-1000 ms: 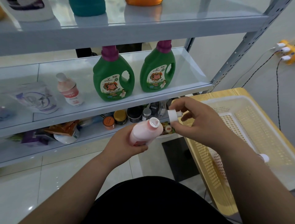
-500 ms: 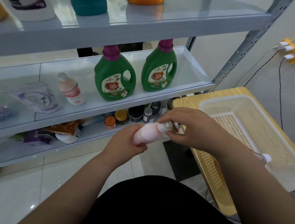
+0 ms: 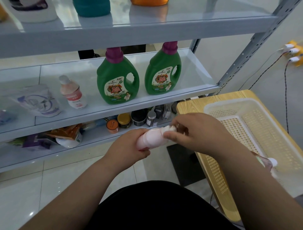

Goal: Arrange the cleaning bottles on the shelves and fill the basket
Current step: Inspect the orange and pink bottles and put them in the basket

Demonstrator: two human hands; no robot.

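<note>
1. Head view, looking down past both forearms: the left hand [image 3: 129, 146] is wrapped round the lower body of a pink bottle [image 3: 152, 138], fingers curled tight on it.
2. That bottle is tilted well over, neck pointing to the right, held in the air in front of the shelving and just left of the wooden table [image 3: 193, 105].
3. Over to the right hand [image 3: 196, 133]: its fingers close over the white cap [image 3: 168, 128] at the bottle's neck, thumb pressed against the shoulder (the cap is blurred, so I cannot tell how far on it sits).
4. On the table sits the cream basket [image 3: 229, 105], and a second pink bottle [image 3: 268, 162] lies inside it near the front, mostly hidden behind the right forearm.
5. Up on the middle shelf [image 3: 147, 101], two green jugs [image 3: 117, 82] [image 3: 164, 72] with purple caps stand upright side by side.
6. Left of them stands a small pink bottle [image 3: 73, 93], upright, and further left a white pouch [image 3: 36, 101].
7. Along the top shelf only the bases show: a teal container [image 3: 91, 7], an orange one [image 3: 149, 1] and a white one [image 3: 31, 9].
8. Down on the bottom shelf, a row of small jars [image 3: 124, 120] sits just behind the hands, with packets heaped to the left.
</note>
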